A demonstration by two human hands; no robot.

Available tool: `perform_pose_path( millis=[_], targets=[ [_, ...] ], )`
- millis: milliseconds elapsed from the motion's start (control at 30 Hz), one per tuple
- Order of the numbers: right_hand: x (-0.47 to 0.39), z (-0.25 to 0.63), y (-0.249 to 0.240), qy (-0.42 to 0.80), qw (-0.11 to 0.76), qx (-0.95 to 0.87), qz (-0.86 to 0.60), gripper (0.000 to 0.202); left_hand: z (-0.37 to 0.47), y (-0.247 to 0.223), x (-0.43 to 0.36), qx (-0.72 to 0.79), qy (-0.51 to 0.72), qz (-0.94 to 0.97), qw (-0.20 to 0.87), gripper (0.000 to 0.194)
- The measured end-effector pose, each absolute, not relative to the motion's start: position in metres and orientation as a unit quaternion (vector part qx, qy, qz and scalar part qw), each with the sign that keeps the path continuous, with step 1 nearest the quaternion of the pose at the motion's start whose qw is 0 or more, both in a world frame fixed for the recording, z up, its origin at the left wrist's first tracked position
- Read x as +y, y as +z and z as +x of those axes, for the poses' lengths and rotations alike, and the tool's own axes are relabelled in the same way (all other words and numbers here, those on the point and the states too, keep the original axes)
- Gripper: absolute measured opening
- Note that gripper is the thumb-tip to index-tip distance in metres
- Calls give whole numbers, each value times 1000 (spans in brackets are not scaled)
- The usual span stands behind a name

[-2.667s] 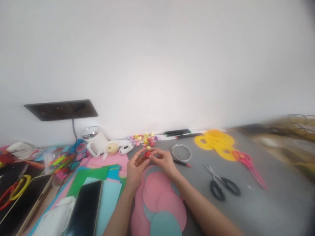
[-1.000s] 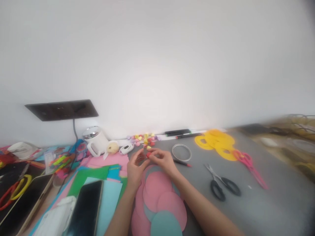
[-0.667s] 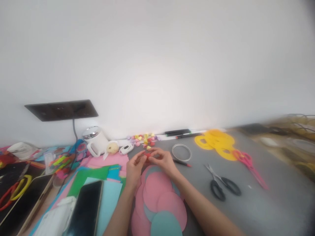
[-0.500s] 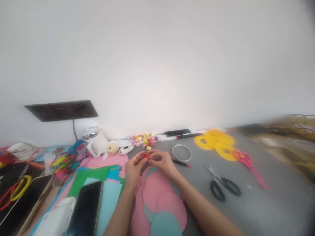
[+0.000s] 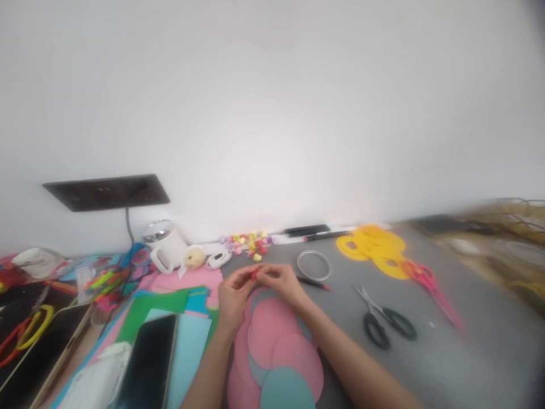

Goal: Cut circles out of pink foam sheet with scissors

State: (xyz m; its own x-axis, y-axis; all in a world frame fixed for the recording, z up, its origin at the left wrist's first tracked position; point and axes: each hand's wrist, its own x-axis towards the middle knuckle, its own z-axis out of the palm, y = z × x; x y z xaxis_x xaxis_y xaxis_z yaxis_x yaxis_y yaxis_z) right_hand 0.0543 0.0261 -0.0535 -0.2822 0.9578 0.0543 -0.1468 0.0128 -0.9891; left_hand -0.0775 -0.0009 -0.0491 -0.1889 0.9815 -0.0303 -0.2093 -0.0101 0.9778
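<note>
Pink and teal paper circles are being flanked by the forearms on the grey counter. Beyond them, a small red piece is being pinched by the fingers of the left hand and right hand; its direction and long axis are being obscured. Farther off, coloured pieces are being backed by the wall.

Left hand and right hand meeting at fingertips, forearms spread
</note>
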Motion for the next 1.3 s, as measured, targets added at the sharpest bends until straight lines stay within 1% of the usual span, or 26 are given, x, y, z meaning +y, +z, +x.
perform_pose_path(
  millis=[100,233,367,433,533,600,667,867,1067,1300],
  targets=[
    [27,54,-56,579,480,-535,-385,22,-78,-50,-1,487,585,398,513,28],
    [30,55,-60,555,496,-534,-401,21,-79,-51,0,481,570,404,531,41],
    [30,55,-61,531,507,-538,-414,18,-81,-51,2,520,588,383,487,39],
    [29,54,-61,495,519,-563,-411,13,-81,-51,2,531,589,370,485,39],
    [27,53,-63,399,534,-638,-386,7,-80,-51,2,506,573,346,544,46],
    [27,52,-65,354,532,-675,-370,7,-80,-50,1,497,565,331,569,48],
    [27,51,-68,336,529,-690,-362,7,-80,-50,1,500,564,322,573,47],
    [29,52,-72,339,519,-694,-365,5,-81,-50,2,512,572,306,563,37],
    [29,52,-72,371,495,-686,-382,7,-82,-52,2,516,585,305,547,33],
    [24,52,-60,481,494,-609,-393,7,-84,-53,4,513,586,328,535,33]
  ],
)
